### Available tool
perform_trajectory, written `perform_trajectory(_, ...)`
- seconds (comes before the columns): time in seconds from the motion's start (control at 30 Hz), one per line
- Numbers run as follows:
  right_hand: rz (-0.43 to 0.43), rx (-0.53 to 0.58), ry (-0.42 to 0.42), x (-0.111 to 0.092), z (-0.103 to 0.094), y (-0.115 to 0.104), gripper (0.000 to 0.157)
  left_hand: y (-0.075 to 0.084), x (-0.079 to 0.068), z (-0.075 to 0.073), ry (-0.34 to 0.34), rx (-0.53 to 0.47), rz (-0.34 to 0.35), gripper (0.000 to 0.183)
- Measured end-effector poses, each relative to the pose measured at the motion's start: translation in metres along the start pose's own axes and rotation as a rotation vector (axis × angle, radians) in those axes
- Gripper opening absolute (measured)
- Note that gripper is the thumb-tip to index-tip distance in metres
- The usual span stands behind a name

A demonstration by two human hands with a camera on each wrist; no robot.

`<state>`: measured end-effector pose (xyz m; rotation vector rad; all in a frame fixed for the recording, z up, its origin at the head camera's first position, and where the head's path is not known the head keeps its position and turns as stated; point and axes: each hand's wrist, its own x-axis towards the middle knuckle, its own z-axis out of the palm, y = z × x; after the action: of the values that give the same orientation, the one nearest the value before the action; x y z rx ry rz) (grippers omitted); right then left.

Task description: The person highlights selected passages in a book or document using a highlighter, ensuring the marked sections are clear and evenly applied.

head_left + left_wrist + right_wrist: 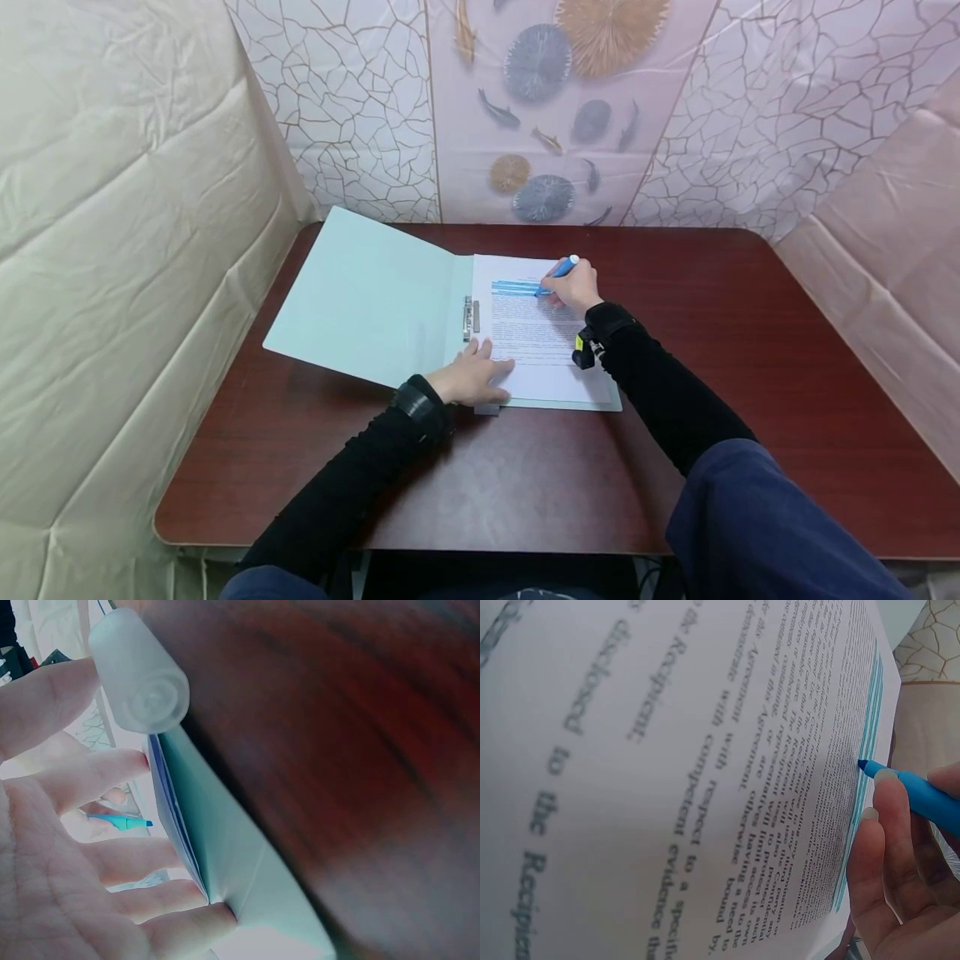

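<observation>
A printed sheet (536, 383) lies in the right half of an open pale green file folder (367, 292). My right hand (576, 290) pinches a blue marker (926, 799), its tip at the blue lines (870, 720) across the upper rows of text. Fingers spread, my left hand (471, 377) rests on the sheet's lower left part. In the left wrist view a whitish, rounded cylindrical piece (142, 675) shows beside the left thumb at the folder's near edge; its kind is unclear.
The folder's metal clip (468, 318) sits along its spine, just above the left hand. A dark reddish wooden table (750, 375) carries everything. Patterned cloth (540, 117) hangs behind it, and a cream cloth (135, 250) hangs on the left.
</observation>
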<state>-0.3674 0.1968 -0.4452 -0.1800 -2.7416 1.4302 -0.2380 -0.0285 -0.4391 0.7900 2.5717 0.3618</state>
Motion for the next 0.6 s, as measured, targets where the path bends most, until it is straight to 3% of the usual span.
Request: perform_trajectory(0.6,0.020,-0.010,0.007,0.0015,-0.0011,0.0014,0.014,-0.0002,0.0008,0.0010,-0.003,0.007,-0.004,0.062)
